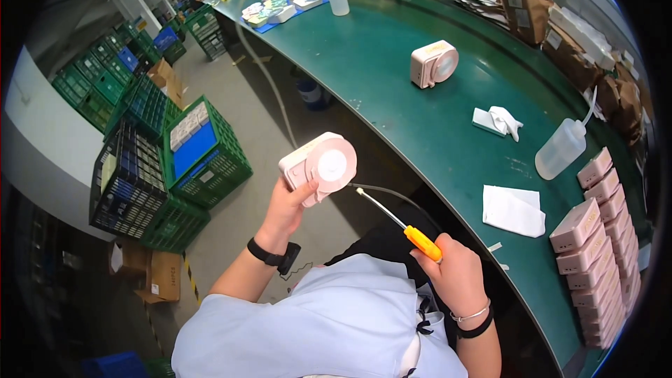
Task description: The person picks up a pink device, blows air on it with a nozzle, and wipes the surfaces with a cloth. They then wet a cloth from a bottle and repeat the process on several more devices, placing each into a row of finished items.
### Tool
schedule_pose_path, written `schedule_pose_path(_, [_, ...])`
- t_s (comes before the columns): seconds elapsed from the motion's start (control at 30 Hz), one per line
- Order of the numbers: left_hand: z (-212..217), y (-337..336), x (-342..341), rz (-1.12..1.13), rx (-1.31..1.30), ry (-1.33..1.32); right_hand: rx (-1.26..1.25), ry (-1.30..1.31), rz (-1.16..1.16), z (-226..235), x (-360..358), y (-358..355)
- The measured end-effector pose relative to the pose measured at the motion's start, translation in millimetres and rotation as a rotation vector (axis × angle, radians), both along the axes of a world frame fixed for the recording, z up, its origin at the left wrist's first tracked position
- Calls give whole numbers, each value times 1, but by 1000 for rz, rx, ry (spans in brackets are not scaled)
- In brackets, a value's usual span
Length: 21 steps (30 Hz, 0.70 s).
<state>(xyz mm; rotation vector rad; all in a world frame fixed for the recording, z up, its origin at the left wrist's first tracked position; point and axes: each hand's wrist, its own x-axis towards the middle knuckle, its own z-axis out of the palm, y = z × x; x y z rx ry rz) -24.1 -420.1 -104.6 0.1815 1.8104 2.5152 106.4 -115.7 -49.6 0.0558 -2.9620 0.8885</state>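
Pale blue cloth [301,322] over my torso lies nearest the lens, below a pink camera-shaped device [331,164]. My left grip [283,208] is closed around the lower left part of that device, thumb across its front beside the round white-centred face, and holds it tilted in the air, with the green surface [378,77] to its right. My right grip [455,273], to the lower right of the device, is curled firmly round the yellow handle of a screwdriver [420,240]; the shaft slants up and left, its tip near the device's lower right edge, and I cannot tell whether the two touch. A black wristband [266,250] circles my left wrist, below the device. Up and to the right of the device, a second pink device [423,70] stands on the surface. Farther right of the held device lie a crumpled white cloth [504,120] and a folded white cloth [513,210], then a translucent squeeze bottle [561,150] and stacked pink casings [590,262]. Green plastic crates [217,175] sit on the floor [238,91] to the held device's left.
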Motion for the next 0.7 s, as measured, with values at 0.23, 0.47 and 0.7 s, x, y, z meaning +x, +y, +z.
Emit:
schedule_pose_path(0.23, [-9, -32, -33, 177, -530, 298, 25, -54, -19, -13, -11, -1])
schedule_pose_path(0.47, [-5, -44, -62, -79, -646, 183, -117, -84, 49, -22, -17, 2])
schedule_pose_path(0.7, [-23, -30, -81, -468, 24, -524, -16, -121, -97, -41, -17, 23])
